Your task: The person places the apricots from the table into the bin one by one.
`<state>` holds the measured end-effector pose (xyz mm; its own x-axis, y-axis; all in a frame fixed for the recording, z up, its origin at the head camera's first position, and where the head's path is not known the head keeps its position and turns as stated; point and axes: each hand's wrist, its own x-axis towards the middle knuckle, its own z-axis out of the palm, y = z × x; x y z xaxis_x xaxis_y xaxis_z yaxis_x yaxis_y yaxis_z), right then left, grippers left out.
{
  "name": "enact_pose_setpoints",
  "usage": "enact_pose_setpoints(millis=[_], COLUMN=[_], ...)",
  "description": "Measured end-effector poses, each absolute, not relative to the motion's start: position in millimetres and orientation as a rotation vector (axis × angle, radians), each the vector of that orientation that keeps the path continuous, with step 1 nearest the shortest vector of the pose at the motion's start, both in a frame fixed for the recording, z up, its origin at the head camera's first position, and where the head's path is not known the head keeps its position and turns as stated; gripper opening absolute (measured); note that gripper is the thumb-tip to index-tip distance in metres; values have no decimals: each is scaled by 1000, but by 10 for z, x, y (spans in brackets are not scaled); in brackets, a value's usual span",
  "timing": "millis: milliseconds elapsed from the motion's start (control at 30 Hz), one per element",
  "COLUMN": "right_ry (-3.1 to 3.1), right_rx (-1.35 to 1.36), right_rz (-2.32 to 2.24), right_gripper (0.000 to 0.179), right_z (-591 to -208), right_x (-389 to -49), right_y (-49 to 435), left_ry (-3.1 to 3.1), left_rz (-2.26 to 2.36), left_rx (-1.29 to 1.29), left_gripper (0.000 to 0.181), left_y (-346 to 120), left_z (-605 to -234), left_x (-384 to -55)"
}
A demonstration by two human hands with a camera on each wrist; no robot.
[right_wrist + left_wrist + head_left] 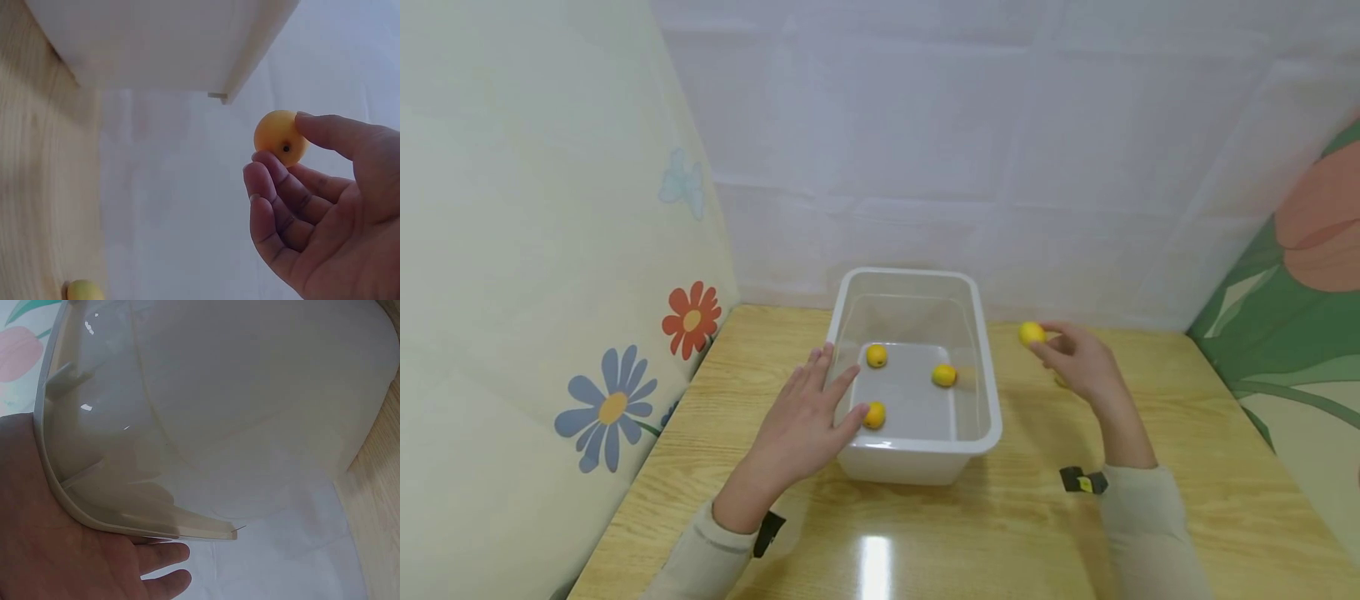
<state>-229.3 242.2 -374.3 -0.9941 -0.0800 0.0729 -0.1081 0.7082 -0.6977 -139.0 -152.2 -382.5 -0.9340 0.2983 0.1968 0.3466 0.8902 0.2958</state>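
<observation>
A white plastic bin (pixel 917 447) stands on the table with three small yellow-orange fruits inside, one of them a fruit (pixel 944 375) at the right. My left hand (pixel 805 421) rests over the bin's left rim with straight, spread fingers; in the left wrist view the palm (pixel 69 550) lies against the rim. To the right of the bin, my right hand (pixel 1078 360) pinches another small yellow-orange fruit (pixel 1032 334) between thumb and fingers, raised above the table. A small dark spot marks this fruit (pixel 281 139) in the right wrist view.
One more yellow fruit (pixel 85 290) lies on the wooden table (pixel 1210 500), mostly hidden behind my right hand in the head view. A white cloth (pixel 887 150) hangs at the back. Flower-patterned panels (pixel 512 292) stand at both sides.
</observation>
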Motion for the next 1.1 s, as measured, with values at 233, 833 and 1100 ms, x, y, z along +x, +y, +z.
enact_pose_setpoints(millis=[233, 833, 1100], right_ry=[-2859, -2845, -2817], right_rx=[185, 251, 298], right_rz=[1181, 1247, 1270], right_gripper=[64, 60, 53], right_z=[-3650, -3535, -3498], right_x=[-2317, -2414, -2458], right_y=[2321, 2093, 1980], left_ry=[-2925, -2923, -2921], left_rz=[-498, -500, -493], left_rx=[-492, -495, -498], left_gripper=[65, 66, 66], left_y=[-1521, -1520, -1519], left_z=[-3826, -3826, -3819], left_x=[-1390, -1385, -1388])
